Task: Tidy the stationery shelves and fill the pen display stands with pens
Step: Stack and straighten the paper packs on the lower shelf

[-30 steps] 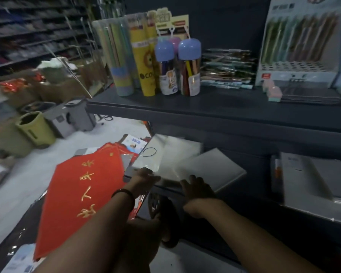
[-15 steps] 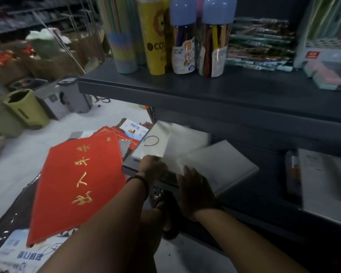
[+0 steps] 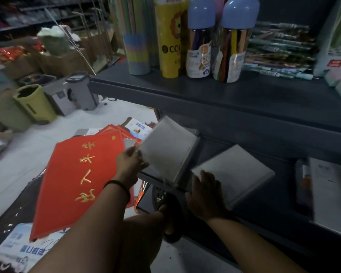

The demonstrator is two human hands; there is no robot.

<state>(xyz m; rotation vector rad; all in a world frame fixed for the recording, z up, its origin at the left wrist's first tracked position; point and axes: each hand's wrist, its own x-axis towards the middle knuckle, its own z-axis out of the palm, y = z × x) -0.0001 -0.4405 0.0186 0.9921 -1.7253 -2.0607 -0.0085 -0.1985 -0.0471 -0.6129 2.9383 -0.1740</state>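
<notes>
On the dark lower shelf (image 3: 264, 196) lie two grey spiral notebooks. My left hand (image 3: 129, 164) grips the left notebook (image 3: 166, 149) by its left edge and holds it tilted up off the shelf. My right hand (image 3: 205, 194) rests with spread fingers on the near corner of the right notebook (image 3: 236, 172), which lies flat. On the upper shelf (image 3: 215, 93) stand tubes of coloured pencils (image 3: 200, 38) and a stack of packed pens (image 3: 280, 50). A white pen display stand (image 3: 335, 62) shows at the far right edge.
A red sheet with gold characters (image 3: 79, 180) lies on other packets on the floor at left. Bins (image 3: 34, 104) and cardboard boxes stand further left. More flat grey packs (image 3: 331, 194) lie on the lower shelf at right. My knee (image 3: 144, 233) is below the hands.
My left hand has lifted the left notebook from flat to tilted. The right hand has moved onto the right notebook's corner. The camera has dipped and moved closer.
</notes>
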